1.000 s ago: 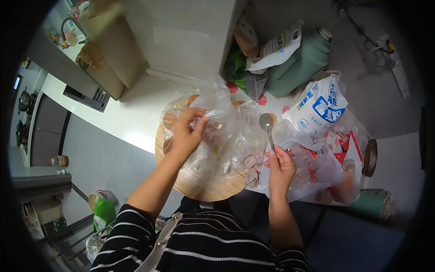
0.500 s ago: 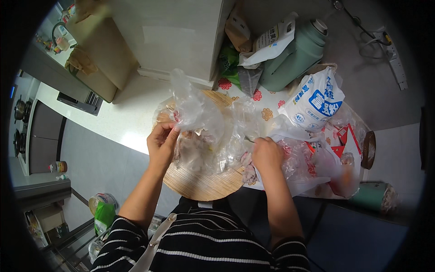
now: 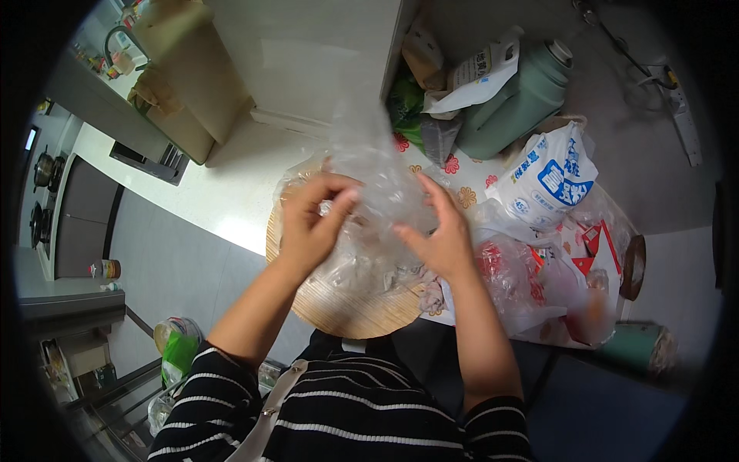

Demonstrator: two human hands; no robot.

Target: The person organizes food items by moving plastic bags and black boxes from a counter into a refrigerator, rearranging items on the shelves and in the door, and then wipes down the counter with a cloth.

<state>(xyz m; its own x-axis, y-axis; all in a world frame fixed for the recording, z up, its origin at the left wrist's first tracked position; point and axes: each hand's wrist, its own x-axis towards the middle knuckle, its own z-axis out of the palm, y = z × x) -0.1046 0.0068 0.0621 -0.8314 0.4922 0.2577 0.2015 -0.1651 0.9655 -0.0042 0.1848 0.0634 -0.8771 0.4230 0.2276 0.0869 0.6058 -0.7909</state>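
Left hand (image 3: 309,225) is pinching bag (image 3: 381,202) above board (image 3: 356,317), apparently (blurry); right hand (image 3: 446,240) is holding thumb and fingers apart beside it.

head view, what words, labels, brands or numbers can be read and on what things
I won't copy wording; print shows here:
White bag: large blue-and-white characters, clear; smaller print, partly blurred.
White pouch at back: dark characters; finest lines too small to read.
Clear bag with red markings: crumpled, unreadable.
Clear plastic bags at centre: any print too blurred.
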